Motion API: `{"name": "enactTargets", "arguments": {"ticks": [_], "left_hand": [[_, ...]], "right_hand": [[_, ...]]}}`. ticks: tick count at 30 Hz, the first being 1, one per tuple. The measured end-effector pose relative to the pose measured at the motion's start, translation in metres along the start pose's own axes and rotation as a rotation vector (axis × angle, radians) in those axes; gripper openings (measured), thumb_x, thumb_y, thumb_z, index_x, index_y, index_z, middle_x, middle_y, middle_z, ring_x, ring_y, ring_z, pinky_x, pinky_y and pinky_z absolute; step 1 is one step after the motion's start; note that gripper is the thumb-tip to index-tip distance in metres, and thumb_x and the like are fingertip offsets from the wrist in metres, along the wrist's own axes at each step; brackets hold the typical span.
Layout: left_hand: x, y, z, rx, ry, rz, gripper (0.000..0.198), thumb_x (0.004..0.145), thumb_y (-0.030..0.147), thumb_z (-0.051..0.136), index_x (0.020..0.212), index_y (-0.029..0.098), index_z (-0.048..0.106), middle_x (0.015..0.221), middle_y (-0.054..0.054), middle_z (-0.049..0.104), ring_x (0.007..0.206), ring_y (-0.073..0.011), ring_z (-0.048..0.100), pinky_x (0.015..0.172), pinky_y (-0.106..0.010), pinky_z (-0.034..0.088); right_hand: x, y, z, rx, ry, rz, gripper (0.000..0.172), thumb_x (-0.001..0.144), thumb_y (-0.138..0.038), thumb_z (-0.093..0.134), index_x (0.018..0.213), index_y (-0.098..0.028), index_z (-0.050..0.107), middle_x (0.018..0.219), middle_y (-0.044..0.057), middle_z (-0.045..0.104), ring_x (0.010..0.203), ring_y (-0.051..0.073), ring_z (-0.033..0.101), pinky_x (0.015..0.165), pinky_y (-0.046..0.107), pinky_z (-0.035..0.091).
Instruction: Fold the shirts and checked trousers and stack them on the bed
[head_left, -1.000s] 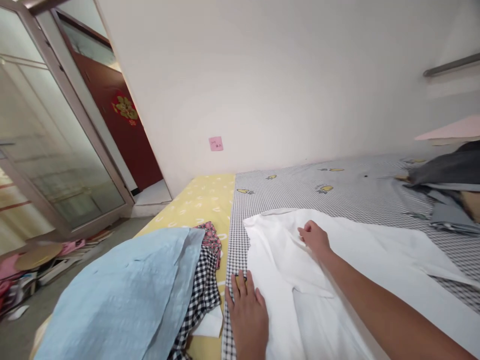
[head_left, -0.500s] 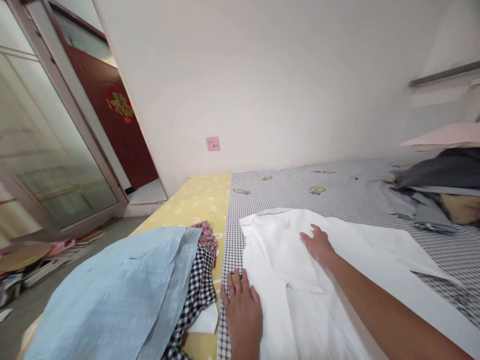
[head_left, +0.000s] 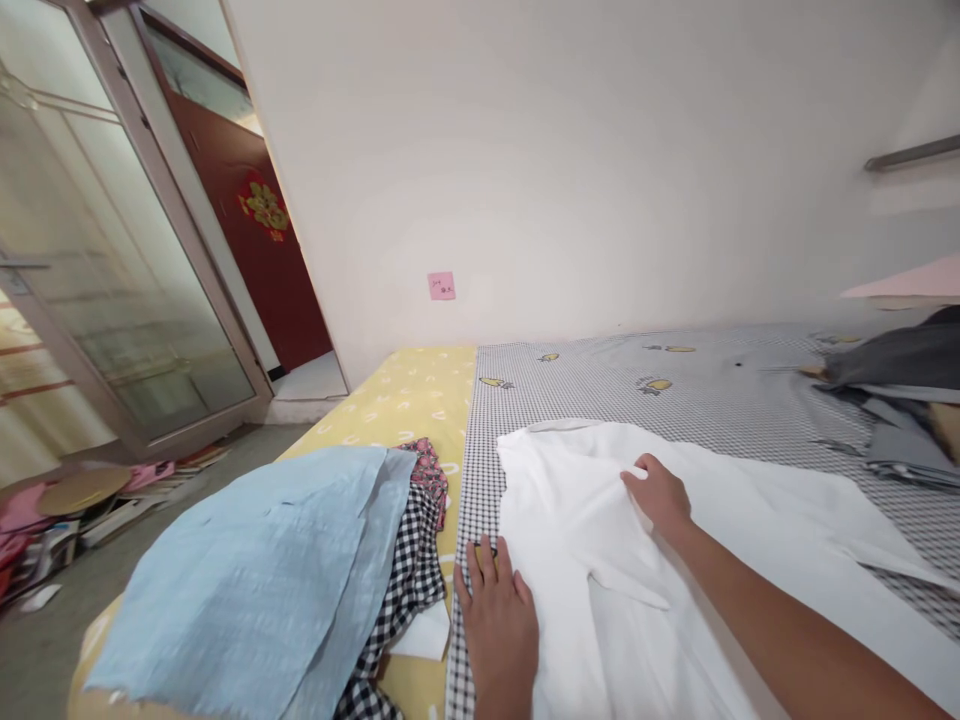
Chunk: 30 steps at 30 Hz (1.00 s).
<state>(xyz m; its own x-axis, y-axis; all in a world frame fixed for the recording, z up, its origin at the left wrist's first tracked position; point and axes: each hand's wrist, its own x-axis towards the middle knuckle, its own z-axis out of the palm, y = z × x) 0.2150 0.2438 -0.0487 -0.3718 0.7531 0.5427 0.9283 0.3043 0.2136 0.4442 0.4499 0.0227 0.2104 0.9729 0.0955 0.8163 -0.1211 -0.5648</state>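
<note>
A white shirt point(head_left: 555, 510) lies spread over the black-and-white checked sheet point(head_left: 585, 385), with one sleeve stretching off to the right. My right hand point(head_left: 661, 497) is closed in a pinch on the cloth near its upper middle, drawing small creases toward the fingertips. Flat beside the shirt's left edge rests my left hand point(head_left: 499, 620), palm down with fingers apart, on the checked sheet. It grips nothing.
Left of my left hand, a light blue garment point(head_left: 255, 570) covers part of a black-and-white gingham cloth point(head_left: 409, 560) on a yellow sheet point(head_left: 420, 385). Folded dark clothes point(head_left: 911, 355) are piled at the far right. A wall point(head_left: 555, 170) stands behind.
My right hand's fingers have closed on the shirt, and the cloth there is pulled into creases. My left hand stays flat. The whole view has shifted slightly left.
</note>
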Motion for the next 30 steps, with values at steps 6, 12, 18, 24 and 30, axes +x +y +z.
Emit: {"name": "enactTargets", "arguments": {"ticks": [6, 12, 18, 24, 30], "left_hand": [[0.001, 0.0, 0.001, -0.023, 0.002, -0.007, 0.047, 0.096, 0.027, 0.049, 0.141, 0.024, 0.062, 0.15, -0.008, 0.06, 0.146, -0.0315, 0.047, 0.124, -0.06, 0.031], [0.001, 0.001, -0.001, -0.006, -0.017, -0.006, 0.047, 0.097, 0.027, 0.047, 0.141, 0.023, 0.062, 0.151, -0.009, 0.058, 0.146, -0.0323, 0.047, 0.124, -0.06, 0.032], [-0.004, 0.001, -0.002, -0.023, 0.031, 0.005, 0.045, 0.098, 0.03, 0.045, 0.136, 0.02, 0.066, 0.149, -0.01, 0.061, 0.143, -0.0297, 0.05, 0.124, -0.057, 0.032], [-0.007, 0.002, 0.004, -0.057, 0.025, -0.019, 0.045, 0.098, 0.036, 0.047, 0.136, 0.022, 0.066, 0.151, -0.009, 0.059, 0.146, -0.0299, 0.047, 0.127, -0.058, 0.027], [-0.012, 0.002, 0.015, -0.071, -0.018, -0.052, 0.047, 0.098, 0.037, 0.047, 0.14, 0.024, 0.063, 0.155, -0.007, 0.055, 0.147, -0.0315, 0.045, 0.124, -0.061, 0.031]], "right_hand": [[-0.014, -0.003, 0.005, -0.083, 0.079, -0.001, 0.054, 0.079, -0.018, 0.052, 0.132, -0.025, 0.06, 0.136, 0.016, 0.058, 0.111, 0.031, 0.064, 0.098, 0.052, 0.044], [-0.042, -0.053, 0.019, -0.029, 0.133, -0.581, 0.047, 0.089, -0.018, 0.045, 0.132, -0.022, 0.063, 0.144, 0.012, 0.056, 0.13, 0.028, 0.055, 0.11, 0.045, 0.042], [-0.073, -0.092, 0.058, 0.0, 0.009, -0.847, 0.051, 0.095, -0.014, 0.037, 0.139, -0.023, 0.061, 0.15, 0.01, 0.057, 0.137, 0.026, 0.052, 0.117, 0.049, 0.036], [-0.047, -0.136, 0.067, -0.028, -0.112, -0.577, 0.047, 0.104, -0.024, 0.034, 0.145, -0.026, 0.056, 0.142, 0.011, 0.065, 0.132, 0.027, 0.057, 0.112, 0.046, 0.039], [0.007, -0.163, 0.087, -0.009, -0.366, -0.347, 0.077, 0.09, -0.019, 0.059, 0.16, -0.021, 0.029, 0.069, 0.001, 0.073, 0.066, 0.023, 0.072, 0.074, 0.034, 0.052]]}}
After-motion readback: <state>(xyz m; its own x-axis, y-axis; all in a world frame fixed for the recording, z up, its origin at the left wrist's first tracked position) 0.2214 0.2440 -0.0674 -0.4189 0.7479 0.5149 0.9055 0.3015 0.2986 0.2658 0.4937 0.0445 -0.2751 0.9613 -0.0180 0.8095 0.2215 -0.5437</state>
